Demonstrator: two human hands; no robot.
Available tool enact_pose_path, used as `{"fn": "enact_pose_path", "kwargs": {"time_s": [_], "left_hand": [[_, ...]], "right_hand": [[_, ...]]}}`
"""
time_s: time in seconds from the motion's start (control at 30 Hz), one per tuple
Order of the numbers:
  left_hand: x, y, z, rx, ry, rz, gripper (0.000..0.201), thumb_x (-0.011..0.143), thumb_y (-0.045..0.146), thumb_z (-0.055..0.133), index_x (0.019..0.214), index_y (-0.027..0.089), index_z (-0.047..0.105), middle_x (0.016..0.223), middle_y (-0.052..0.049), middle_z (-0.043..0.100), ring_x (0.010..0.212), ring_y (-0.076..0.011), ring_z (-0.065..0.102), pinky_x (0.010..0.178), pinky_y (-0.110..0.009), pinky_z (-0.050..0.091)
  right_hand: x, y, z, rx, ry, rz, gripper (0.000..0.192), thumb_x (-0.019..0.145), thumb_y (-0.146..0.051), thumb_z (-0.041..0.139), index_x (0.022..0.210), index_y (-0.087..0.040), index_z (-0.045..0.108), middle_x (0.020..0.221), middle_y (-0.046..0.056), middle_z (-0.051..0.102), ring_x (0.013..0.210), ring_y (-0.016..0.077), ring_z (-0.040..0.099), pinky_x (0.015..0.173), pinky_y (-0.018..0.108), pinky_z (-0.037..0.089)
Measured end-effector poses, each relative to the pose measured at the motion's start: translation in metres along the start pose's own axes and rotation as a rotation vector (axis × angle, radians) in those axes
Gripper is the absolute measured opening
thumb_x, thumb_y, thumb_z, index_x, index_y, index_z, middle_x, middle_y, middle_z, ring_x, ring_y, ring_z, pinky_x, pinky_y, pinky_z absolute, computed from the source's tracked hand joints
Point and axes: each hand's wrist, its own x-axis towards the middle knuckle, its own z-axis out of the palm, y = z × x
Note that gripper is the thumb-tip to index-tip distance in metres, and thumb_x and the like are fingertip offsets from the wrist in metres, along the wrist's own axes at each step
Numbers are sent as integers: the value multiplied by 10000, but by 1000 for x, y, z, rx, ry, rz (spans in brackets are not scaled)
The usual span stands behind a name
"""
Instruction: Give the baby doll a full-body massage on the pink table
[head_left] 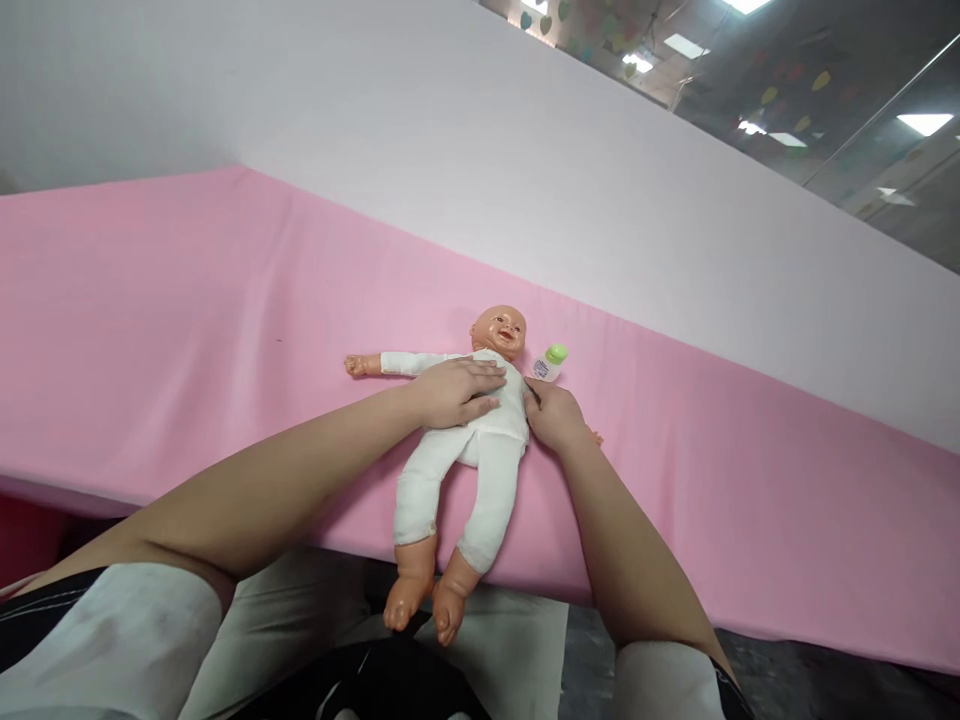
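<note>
A baby doll [496, 480] with a white cloth body and plastic head, hands and feet lies on its back, its feet over the front edge of the pink-covered table [300, 300]. My left hand [459, 390] rests flat across the doll's chest and belly, fingers stretched out. At the doll's other side, my right hand [553, 412] touches its flank near the arm, fingers bent; whether they grip anything is hidden. That doll arm is mostly covered by my right hand. Just beyond it lies a small white bottle with a green cap [553, 360].
Behind the table rises a white wall [450, 140], with glass panels [750, 90] above it at the right. My legs are under the table's front edge. Something red [26, 540] shows at the lower left.
</note>
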Motion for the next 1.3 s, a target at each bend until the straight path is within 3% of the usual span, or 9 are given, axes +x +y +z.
{"fn": "enact_pose_path", "kwargs": {"time_s": [0.1,0.2,0.37,0.5,0.67,0.93,1.03,1.17,1.3], "left_hand": [[0,-9,0,37,133,-157,527,1070,420,406,1472,195,660,1592,-77,589,1487,-248,549,1259,-396,404],[0,-21,-2,55,171,-316,522,1057,407,397,1452,220,683,1476,-62,692,1361,-282,658,1143,-425,510],[1,-36,-6,-18,189,-479,436,1038,409,427,1201,285,812,1208,-38,821,1114,-262,765,943,-351,568],[2,-34,-6,-62,208,-497,410,1019,403,451,1141,287,824,1136,-33,833,1029,-246,771,895,-330,563],[4,-28,-5,-59,173,-491,397,1008,419,466,1116,282,823,1094,-37,836,1001,-246,768,870,-325,562],[5,-24,-7,-19,161,-440,419,1028,423,439,1181,272,800,1151,-47,827,1097,-262,754,969,-360,566],[3,-20,-10,-13,188,-405,414,1021,389,441,1197,258,792,1211,-47,813,1157,-265,737,1019,-377,557],[-2,1,-13,-69,261,-285,385,972,360,512,1217,231,780,1218,-65,803,1113,-272,745,1001,-405,568],[-12,37,-17,-305,99,136,362,943,366,577,1203,227,788,1180,-66,812,1077,-255,754,994,-369,573]], "right_hand": [[-3,-5,5,57,105,-87,430,1008,-279,535,1403,-221,695,1415,96,730,1300,287,682,1145,450,515],[-12,-16,8,159,164,-306,434,1025,-320,547,1412,-189,693,1492,115,678,1448,279,588,1254,474,435],[-32,-51,6,271,-32,-686,461,1080,-389,493,1505,-259,617,1561,75,628,1553,255,478,1318,542,321],[-40,-70,7,246,-181,-773,588,1065,-573,512,1563,-264,553,1609,83,579,1596,275,410,1352,573,188],[-28,-59,11,129,-239,-629,849,963,-764,586,1645,-278,443,1743,105,367,1671,371,194,1330,695,11],[-7,-27,12,85,-142,-315,653,1092,-569,448,1682,-303,363,1787,60,267,1687,326,141,1337,677,83],[-3,-17,12,104,-48,-207,631,1104,-499,409,1675,-234,382,1763,98,334,1647,300,294,1329,560,267],[0,-12,9,46,10,23,523,1112,-399,345,1595,-277,505,1524,86,655,1364,289,649,1133,458,517],[3,-12,7,-47,-5,136,502,1078,-288,363,1530,-278,581,1360,88,756,1199,291,733,1016,410,557]]}}
